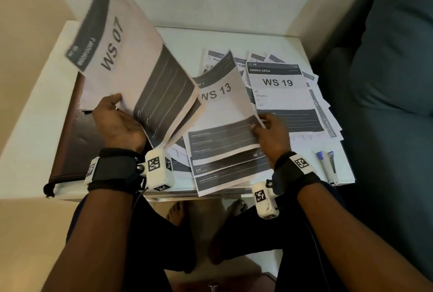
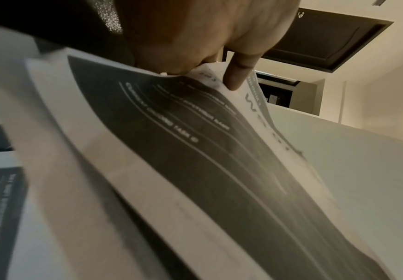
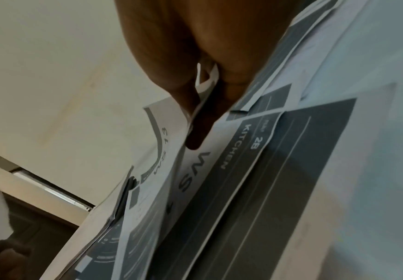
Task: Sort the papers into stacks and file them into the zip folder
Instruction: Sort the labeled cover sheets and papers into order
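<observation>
From above, printed sheets with dark header and footer bands lie fanned over the white table [image 1: 269,43]. The WS 07 sheets [image 1: 131,62] are raised over the table's left side, tilted, long axis running from the left hand [image 1: 117,123] up and away to the far left. That hand grips their near edge, thumb on top, above the brown zip folder [image 1: 75,141] lying flat at the table's left. The WS 13 sheet [image 1: 222,104] stands bowed at centre, its header end lifted away from the person; the right hand [image 1: 269,132] pinches its near right corner. The WS 19 sheet [image 1: 281,95] lies flat on the loose pile to the right.

At the left wrist, the WS 07 sheets [image 2: 195,151] curve away, clamped between curled fingers [image 2: 238,75] and palm.

At the right wrist, thumb and fingers [image 3: 195,132] nip the WS 13 sheet [image 3: 166,136] by its edge, above a flat sheet marked KITCHEN [image 3: 233,151].
</observation>
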Available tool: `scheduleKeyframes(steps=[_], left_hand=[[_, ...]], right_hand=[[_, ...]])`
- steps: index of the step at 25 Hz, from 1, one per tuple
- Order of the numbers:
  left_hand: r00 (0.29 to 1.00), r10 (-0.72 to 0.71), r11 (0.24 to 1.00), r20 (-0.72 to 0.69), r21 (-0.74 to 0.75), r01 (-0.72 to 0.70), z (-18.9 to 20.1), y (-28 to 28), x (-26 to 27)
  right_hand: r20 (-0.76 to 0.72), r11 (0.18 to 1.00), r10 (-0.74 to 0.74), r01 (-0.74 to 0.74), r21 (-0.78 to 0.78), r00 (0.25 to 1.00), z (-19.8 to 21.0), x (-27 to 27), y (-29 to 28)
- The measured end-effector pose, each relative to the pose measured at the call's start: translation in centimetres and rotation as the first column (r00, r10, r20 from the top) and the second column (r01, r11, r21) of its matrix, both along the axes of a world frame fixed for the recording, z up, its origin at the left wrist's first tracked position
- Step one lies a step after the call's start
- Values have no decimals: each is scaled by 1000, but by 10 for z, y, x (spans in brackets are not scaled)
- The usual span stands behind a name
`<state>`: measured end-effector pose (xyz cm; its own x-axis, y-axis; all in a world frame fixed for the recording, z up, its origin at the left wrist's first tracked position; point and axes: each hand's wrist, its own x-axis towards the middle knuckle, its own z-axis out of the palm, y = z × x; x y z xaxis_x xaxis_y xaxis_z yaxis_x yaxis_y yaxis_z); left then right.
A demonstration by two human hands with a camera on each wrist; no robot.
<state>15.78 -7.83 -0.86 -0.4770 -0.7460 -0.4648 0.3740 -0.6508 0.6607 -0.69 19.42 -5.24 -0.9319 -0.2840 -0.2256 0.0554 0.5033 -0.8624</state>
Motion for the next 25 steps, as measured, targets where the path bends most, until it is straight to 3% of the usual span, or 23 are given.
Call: scheduleKeyframes(steps=[4, 7, 14, 25], left_hand=[[985, -170, 984, 29, 58, 168, -2, 11, -6], [982, -182, 982, 50, 55, 180, -3, 23, -13], [966, -248, 969, 76, 13, 248, -10, 24, -14], [981, -190, 981, 47, 55, 188, -15, 16, -14]], right_hand=[[-46, 967, -46, 33, -251, 998, 31, 12, -6], [-124, 930, -2, -44, -366, 992, 59, 34, -16], [-318, 903, 218, -314, -292, 923, 78, 97, -36], [-352, 892, 260, -363, -269, 899, 92, 119, -41]])
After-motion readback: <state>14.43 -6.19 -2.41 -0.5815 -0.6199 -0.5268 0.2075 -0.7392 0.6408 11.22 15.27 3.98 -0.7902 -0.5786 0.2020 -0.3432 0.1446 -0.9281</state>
